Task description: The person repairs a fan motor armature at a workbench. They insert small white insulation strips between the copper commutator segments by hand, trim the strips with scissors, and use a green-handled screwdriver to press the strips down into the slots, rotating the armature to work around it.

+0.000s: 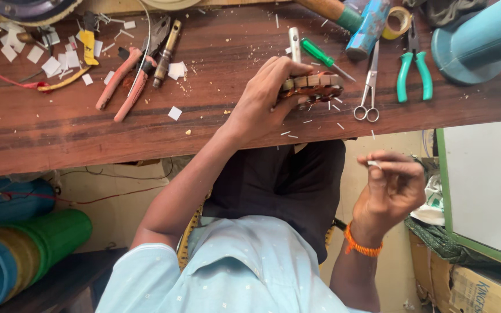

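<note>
— So, where do your hands sit?

— Your left hand (262, 101) rests on the wooden bench (215, 124), fingers wrapped tight around a small wound coil part (314, 87), brown and copper-coloured, held just above the bench near its front edge.

— And your right?

— Your right hand (391, 188) hangs off the bench, below its edge, fingertips pinched on a tiny pale sliver (373, 164). An orange thread band (359, 244) circles that wrist.

— What lies around the coil?

— Scissors (369, 87) just beside it, green-handled pliers (413, 72) further out, a green screwdriver (323, 58) behind. Red-handled pliers (126, 84) and white paper scraps (59, 58) lie well apart on the other side.
</note>
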Motion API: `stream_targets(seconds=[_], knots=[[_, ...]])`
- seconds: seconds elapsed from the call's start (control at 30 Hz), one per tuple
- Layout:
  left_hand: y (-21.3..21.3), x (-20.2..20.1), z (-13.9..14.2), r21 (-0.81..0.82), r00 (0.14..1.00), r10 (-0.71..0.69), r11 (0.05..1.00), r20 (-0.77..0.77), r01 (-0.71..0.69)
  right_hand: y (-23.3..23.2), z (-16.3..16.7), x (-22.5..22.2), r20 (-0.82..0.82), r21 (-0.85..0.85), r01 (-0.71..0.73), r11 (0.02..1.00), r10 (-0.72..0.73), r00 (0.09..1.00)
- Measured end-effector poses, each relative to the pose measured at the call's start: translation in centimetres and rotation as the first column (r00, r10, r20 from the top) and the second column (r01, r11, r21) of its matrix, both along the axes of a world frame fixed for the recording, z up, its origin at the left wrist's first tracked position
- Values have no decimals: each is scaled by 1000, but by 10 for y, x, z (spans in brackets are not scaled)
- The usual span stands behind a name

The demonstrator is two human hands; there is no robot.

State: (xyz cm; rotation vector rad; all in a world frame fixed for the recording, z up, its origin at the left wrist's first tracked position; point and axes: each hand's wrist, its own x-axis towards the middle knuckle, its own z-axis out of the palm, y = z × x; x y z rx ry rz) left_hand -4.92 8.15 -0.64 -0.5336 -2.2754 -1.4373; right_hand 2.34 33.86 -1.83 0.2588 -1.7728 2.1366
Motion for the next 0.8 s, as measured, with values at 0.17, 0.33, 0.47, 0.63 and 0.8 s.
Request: stream_targets(seconds=[0.17,0.33,0.47,0.63,0.8], knots=[[-5,-1,-2,-14,1000,-17,1000,26,17,-32,10,-54,-175,203,-17,979,54,983],[-7,-3,1,-15,999,-12,1000,51,12,-57,6,-92,-324,496,136,857,37,945],[-10,-4,9,-40,999,-23,999,40,24,-60,8,-101,-455,594,204,778,116,883],[9,3,18,-79,988,116,991,105,-108,-58,23,-105,-439,668,138,731,237,867],[12,3,17,-136,972,150,983,178,-127,-55,37,-98,-319,677,10,736,281,905]])
